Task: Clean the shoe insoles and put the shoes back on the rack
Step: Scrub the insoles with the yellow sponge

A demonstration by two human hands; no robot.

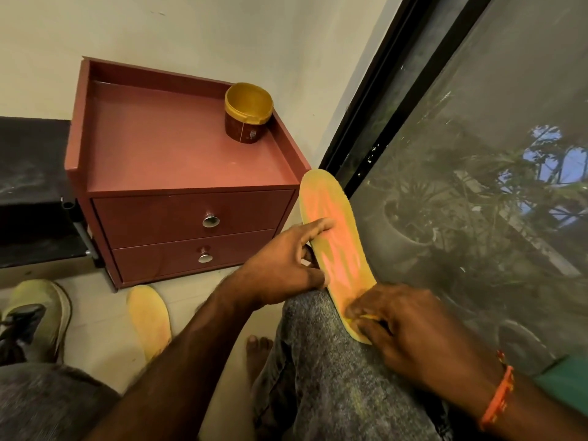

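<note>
An orange-yellow insole (pixel 334 230) lies along my right knee, its toe end pointing up toward the window. My left hand (pixel 286 265) grips its left edge at the middle, the index finger stretched over the top face. My right hand (pixel 401 326) pinches a small yellow thing against the heel end; what that thing is I cannot tell. A second yellow insole (pixel 149 319) lies on the floor to the left. An olive shoe (pixel 35 316) with dark laces stands at the far left on the floor.
A reddish-brown two-drawer cabinet (pixel 178 186) stands against the wall, with an open yellow tub (pixel 248 113) on its top right corner. A dark-framed window (pixel 477 186) fills the right side. A black ledge (pixel 31 186) runs along the left. My bare foot (pixel 257 348) rests on the tiled floor.
</note>
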